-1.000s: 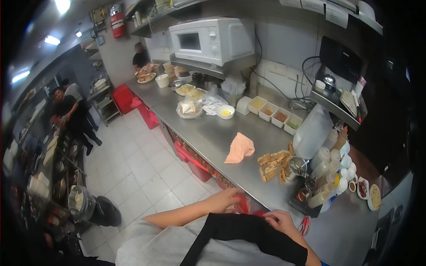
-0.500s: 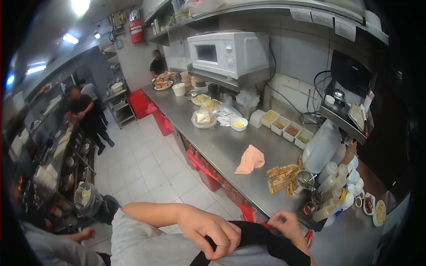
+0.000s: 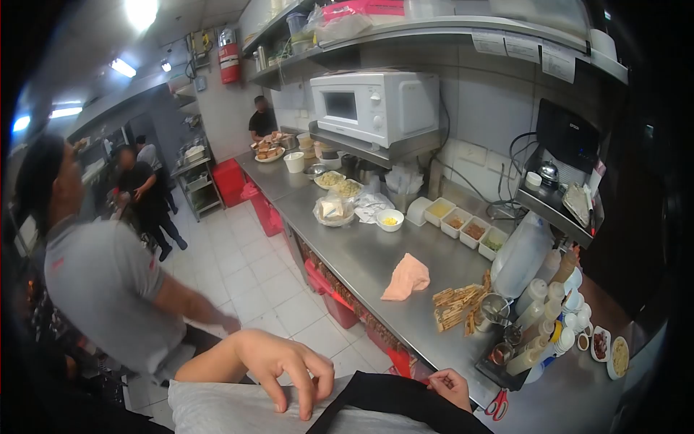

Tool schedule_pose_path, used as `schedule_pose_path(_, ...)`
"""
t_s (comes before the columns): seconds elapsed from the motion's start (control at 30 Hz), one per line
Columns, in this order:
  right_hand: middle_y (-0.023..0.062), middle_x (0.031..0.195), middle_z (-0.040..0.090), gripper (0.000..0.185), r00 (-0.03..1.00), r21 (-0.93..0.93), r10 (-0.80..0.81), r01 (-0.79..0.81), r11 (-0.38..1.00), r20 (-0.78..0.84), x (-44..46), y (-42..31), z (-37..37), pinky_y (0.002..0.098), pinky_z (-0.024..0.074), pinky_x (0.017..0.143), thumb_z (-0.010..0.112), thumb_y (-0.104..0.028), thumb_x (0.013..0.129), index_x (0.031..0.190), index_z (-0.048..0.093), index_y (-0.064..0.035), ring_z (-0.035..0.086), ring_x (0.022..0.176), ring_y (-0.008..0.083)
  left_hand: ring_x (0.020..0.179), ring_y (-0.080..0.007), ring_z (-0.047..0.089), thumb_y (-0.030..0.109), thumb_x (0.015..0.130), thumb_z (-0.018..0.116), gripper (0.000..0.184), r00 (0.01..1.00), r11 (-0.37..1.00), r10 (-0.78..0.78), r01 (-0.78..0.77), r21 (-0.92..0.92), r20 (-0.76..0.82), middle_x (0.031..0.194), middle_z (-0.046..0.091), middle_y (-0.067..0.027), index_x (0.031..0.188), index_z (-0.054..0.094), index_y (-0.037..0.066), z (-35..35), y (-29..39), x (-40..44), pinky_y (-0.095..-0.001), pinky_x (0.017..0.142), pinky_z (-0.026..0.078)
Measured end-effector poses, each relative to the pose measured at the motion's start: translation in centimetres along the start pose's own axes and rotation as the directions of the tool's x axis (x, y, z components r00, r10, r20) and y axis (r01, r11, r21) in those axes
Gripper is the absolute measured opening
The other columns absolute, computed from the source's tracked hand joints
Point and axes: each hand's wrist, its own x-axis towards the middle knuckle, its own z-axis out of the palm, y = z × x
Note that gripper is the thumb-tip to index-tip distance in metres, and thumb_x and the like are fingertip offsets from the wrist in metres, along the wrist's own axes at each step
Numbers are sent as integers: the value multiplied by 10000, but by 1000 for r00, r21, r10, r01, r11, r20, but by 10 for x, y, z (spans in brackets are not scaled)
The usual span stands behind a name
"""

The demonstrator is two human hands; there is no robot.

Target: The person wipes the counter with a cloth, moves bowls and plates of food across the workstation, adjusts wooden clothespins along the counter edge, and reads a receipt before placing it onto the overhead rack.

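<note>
My left hand [image 3: 284,367] hovers over the grey shirt [image 3: 238,406] at my front, its bent fingers apart and nothing visible between them. A black apron [image 3: 383,403] lies across my front beside it. At that apron's right edge, my right hand [image 3: 451,388] is closed, with thumb and fingertips pinching the cloth; a small red bit shows at the fingertips. Red-handled scissors [image 3: 497,405] are just right of this hand. On the steel counter [image 3: 347,253] ahead lie a peach cloth [image 3: 406,278] and a pile of wooden sticks or clips [image 3: 460,307].
A person in a grey shirt [image 3: 108,282] stands close on my left; other people are farther back. Squeeze bottles [image 3: 535,318] crowd the counter's right end. Topping containers [image 3: 464,226], a bowl [image 3: 390,220] and a microwave [image 3: 379,108] line the back.
My left hand has let go of the black cloth and moved left. My right hand has shifted slightly down and left. The person in grey has risen into view on the left.
</note>
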Motion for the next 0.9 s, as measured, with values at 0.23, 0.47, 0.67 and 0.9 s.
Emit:
schedule_pose_path(0.23, 54, 869, 640, 142, 998, 12, 34, -35, 999, 47, -2, 9, -5, 204, 464, 722, 614, -76, 874, 982, 591, 13, 598, 778, 83, 847, -228, 549, 251, 788, 720, 251, 999, 992, -13, 6, -126, -48, 934, 590, -83, 911, 672, 37, 10, -12, 1, -331, 748, 428)
schedule_pose_path(0.47, 65, 899, 636, 151, 993, 24, 75, -78, 997, 90, 3, 10, -3, 219, 476, 750, 601, -68, 884, 1008, 582, 15, 602, 792, 93, 854, -236, 546, 199, 785, 715, 216, 999, 995, -42, 40, -86, -15, 935, 601, -90, 903, 663, 26, 6, -12, -4, -333, 771, 421)
schedule_pose_path(0.67, 61, 901, 637, 151, 989, 11, 71, -73, 997, 131, 10, 7, -1, 216, 478, 746, 600, -68, 885, 1007, 583, 19, 601, 794, 90, 808, -260, 547, 200, 839, 664, 198, 998, 988, 34, -42, -150, -50, 908, 606, -108, 900, 665, 12, 10, -17, -7, -363, 730, 409)
schedule_pose_path(0.9, 56, 886, 642, 155, 986, 14, 120, -122, 992, 113, 13, 5, 2, 205, 471, 735, 611, -72, 878, 1005, 591, 13, 601, 787, 87, 834, -253, 542, 239, 846, 664, 238, 996, 979, 63, -75, -188, -67, 919, 607, -94, 927, 676, 16, 12, -21, -9, -360, 738, 410)
